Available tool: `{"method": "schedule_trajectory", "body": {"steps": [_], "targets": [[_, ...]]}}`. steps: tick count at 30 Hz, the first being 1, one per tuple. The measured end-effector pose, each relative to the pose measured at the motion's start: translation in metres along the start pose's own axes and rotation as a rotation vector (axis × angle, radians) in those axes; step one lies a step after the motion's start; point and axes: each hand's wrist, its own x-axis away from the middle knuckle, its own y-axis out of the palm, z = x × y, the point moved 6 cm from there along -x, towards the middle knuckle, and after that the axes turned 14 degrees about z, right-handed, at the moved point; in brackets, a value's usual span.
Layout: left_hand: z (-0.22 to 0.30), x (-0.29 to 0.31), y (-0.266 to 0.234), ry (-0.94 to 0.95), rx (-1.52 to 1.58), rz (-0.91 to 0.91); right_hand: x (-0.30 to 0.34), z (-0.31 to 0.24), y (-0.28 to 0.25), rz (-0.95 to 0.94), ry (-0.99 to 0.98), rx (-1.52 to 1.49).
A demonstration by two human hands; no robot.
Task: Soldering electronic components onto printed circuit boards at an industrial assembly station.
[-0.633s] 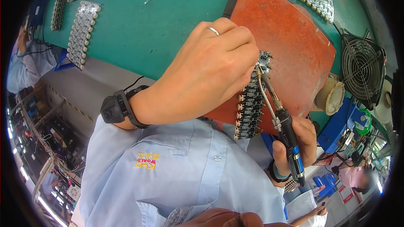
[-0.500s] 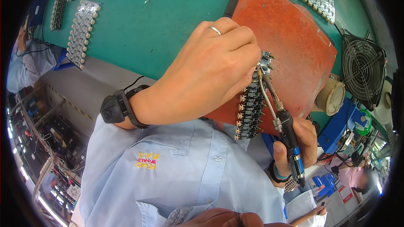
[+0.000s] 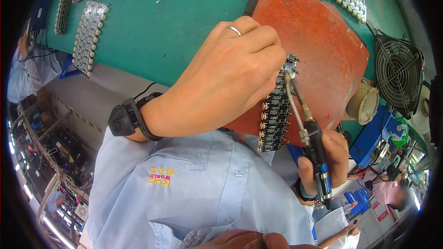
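Worktop: green tabletop across the top, red board at upper right centre.
Room: black fan at the right; a co-worker's sleeve at the left edge.
Circuit-board strip: centre right, across the red board's lower left edge, beside the left hand.
Left grip: fingers curled at the strip's upper part; fingertips hidden, hold cannot be told.
Right hand: clasped around a soldering iron, tip near the strip's upper end.
Blue bins: lower right; contents too small to tell.
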Motion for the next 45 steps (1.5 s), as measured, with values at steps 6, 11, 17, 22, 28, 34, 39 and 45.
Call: {"method": "schedule_trajectory", "body": {"steps": [6, 11, 17, 22, 28, 34, 39, 45], "targets": [[0.002, -0.001, -0.002, 0.015, -0.007, 0.005, 0.019, 0.015, -0.025, 0.472, 0.17, -0.108], [0.006, -0.003, -0.003, 0.016, -0.033, 0.007, 0.019, 0.035, -0.013, 0.556, 0.372, -0.239], [0.007, 0.0, -0.002, 0.006, -0.036, 0.008, 0.015, 0.039, -0.004, 0.501, 0.337, -0.348], [0.006, 0.001, -0.001, 0.002, -0.05, 0.011, 0.01, 0.027, -0.012, 0.272, 0.162, -0.213], [0.007, 0.0, -0.003, 0.019, -0.048, 0.013, -0.007, 0.004, -0.01, 0.085, 0.011, -0.14], [0.007, -0.002, -0.001, 0.036, -0.11, -0.045, -0.012, -0.002, -0.003, 0.018, -0.008, -0.054], [0.006, 0.001, 0.0, 0.06, -0.136, -0.04, -0.01, -0.001, 0.0, 0.018, 0.013, -0.044], [0.005, 0.002, 0.001, 0.069, -0.125, -0.021, -0.008, 0.001, 0.0, 0.028, 0.035, -0.039]]}}
